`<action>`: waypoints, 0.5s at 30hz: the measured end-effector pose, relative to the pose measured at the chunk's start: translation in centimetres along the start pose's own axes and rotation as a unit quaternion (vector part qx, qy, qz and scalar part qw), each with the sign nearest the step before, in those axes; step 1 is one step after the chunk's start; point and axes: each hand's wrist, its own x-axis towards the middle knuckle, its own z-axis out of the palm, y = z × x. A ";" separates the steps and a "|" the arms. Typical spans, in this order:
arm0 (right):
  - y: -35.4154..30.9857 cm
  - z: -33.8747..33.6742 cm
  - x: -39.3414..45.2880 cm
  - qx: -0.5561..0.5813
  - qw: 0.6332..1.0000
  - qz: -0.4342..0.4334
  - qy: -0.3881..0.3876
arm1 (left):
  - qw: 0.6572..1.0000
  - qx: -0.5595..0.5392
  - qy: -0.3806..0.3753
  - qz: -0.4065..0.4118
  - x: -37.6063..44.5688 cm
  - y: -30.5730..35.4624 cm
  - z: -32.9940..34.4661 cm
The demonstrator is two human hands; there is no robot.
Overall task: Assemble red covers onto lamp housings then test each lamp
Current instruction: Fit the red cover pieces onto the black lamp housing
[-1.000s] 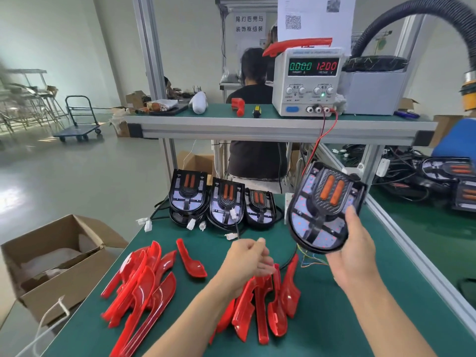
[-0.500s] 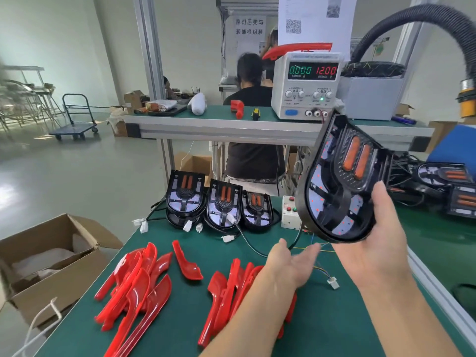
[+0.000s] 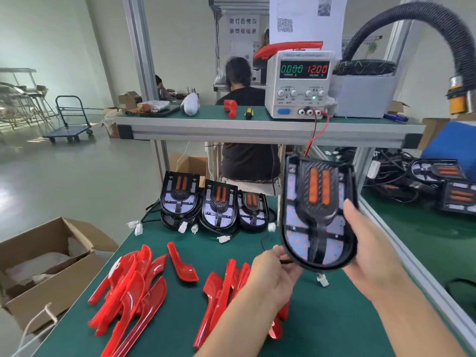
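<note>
The right hand [image 3: 371,251] gripped a black lamp housing [image 3: 318,215] by its right edge and lower rim, holding it upright above the green worktop [image 3: 180,318] with its open face toward the camera; two orange strips sat side by side in the upper middle, and small red dots speckled the pale board inside. The left hand [image 3: 273,274] was curled at the housing's seven o'clock corner, fingers pinching a thin dark wire [image 3: 286,261] that ran under the rim. A white connector [image 3: 322,281] dangled just below the housing at six o'clock.

Three more housings [image 3: 213,202] leaned in a row at the far edge of the worktop, at ten o'clock from the held one, white plugs lying in front of them. A heap of red covers [image 3: 128,292] lay at the near left; a single cover [image 3: 181,264] lay apart at its two o'clock, and another bunch [image 3: 224,287] lay partly under the left forearm.

On the raised shelf [image 3: 257,124] at twelve o'clock stood a DC power supply [image 3: 301,83] reading 0.000 and 12.00, with red and black leads dropping from it toward the held housing. An open cardboard box [image 3: 51,266] sat on the floor at nine o'clock.
</note>
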 end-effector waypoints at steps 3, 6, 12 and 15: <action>1.2 -0.5 -0.9 -0.071 0.996 0.052 -0.034 | 0.991 0.064 -0.108 0.054 -2.6 0.3 -0.2; 1.4 -1.0 -1.8 -0.163 0.984 0.049 -0.052 | 0.983 0.109 -0.137 0.060 -3.2 1.7 -1.5; -0.1 -1.2 -2.7 -0.288 0.951 0.026 -0.111 | 0.963 0.235 -0.126 0.027 -2.1 4.5 -3.9; -0.8 -1.4 -3.0 -0.349 0.928 0.012 -0.129 | 0.955 0.246 -0.167 -0.005 -2.3 5.6 -4.0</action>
